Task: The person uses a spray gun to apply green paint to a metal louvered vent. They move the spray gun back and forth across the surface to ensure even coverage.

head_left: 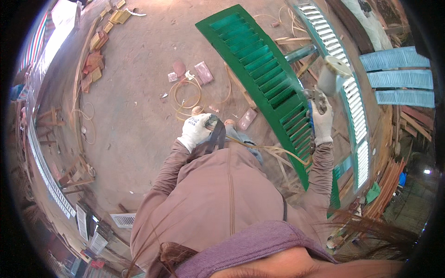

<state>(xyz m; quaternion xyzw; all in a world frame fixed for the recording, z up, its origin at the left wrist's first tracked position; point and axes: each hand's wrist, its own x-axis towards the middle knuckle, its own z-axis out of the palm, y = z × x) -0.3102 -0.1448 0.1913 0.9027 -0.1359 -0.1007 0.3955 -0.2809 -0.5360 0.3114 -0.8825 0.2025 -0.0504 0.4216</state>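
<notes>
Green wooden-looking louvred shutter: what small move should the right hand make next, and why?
Probably a short, steady pass of the metal spray gun with a grey cup along the green louvred shutter. The right hand in a white glove grips the gun close beside the shutter, and the gun's front end appears to face it.

- Your left glove (193, 131) is white knit cloth, with blue printing across its back.
- Your right glove (322, 121) is white as well.
- Your jacket (211, 192) is dusty mauve-brown, with a double row of tan stitching running down its middle.
- Your left sleeve (170, 167) and right sleeve (323, 169) match it, long and wrinkled toward the wrists.
- Your collar (252, 242) is purple, denim-like, stitched along its edge.
- A thin dark line (284, 207), strap or cord, marks your jacket's right side.
</notes>
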